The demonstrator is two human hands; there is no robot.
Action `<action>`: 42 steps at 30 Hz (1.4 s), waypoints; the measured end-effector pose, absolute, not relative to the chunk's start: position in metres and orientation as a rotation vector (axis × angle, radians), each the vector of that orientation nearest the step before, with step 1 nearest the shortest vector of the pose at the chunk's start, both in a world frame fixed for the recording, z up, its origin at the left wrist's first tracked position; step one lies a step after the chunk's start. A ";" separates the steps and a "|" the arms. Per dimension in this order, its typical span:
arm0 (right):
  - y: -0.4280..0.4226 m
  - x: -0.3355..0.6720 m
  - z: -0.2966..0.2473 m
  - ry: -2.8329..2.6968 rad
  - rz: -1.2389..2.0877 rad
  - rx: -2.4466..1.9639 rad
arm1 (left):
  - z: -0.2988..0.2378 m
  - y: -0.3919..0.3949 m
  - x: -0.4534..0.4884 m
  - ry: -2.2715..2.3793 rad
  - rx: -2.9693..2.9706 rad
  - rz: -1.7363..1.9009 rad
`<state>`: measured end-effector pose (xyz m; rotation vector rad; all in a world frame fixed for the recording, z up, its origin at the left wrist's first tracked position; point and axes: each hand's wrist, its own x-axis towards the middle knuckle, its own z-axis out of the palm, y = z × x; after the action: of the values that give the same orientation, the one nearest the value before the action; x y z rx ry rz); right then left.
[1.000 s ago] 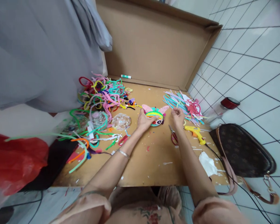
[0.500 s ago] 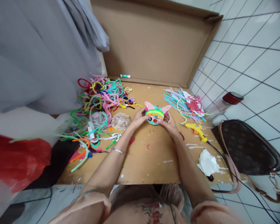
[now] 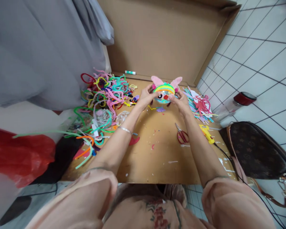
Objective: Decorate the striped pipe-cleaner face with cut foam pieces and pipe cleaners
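Between both hands, raised above the far half of the table, is a round craft animal head [image 3: 165,90] with pink ears, green, yellow and orange bands, a dark eye and a red nose. My left hand [image 3: 147,97] grips its left side, thumb across the front near the eye. On the opposite side my right hand [image 3: 181,101] closes round the edge, its thumb over the lower front next to the nose. A second eye, if there is one, is hidden by that thumb. Below the right forearm lie red-handled scissors [image 3: 181,136].
A tangle of pipe cleaners [image 3: 107,92] covers the table's left. More pipe cleaners [image 3: 197,105] lie at right, near a yellow glue gun [image 3: 207,133], a red-lidded bottle [image 3: 239,101] and a brown bag [image 3: 257,149]. A glue stick [image 3: 130,72] sits by the cardboard panel [image 3: 157,41].
Both hands have lifted the animal head upward and away from me, slightly to the right. The scissors and a purple piece on the table have come into sight; the right forearm now covers the white tissue.
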<state>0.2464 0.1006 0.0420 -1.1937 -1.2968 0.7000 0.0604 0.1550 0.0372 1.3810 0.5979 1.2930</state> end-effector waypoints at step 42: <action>0.071 0.253 -0.054 -1.154 0.804 -1.253 | -0.062 0.126 0.071 0.699 1.247 1.203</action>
<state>0.2529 0.0705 -0.0540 -1.2528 -1.1542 0.8039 0.0714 0.1262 -0.0623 1.2473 0.6988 1.2026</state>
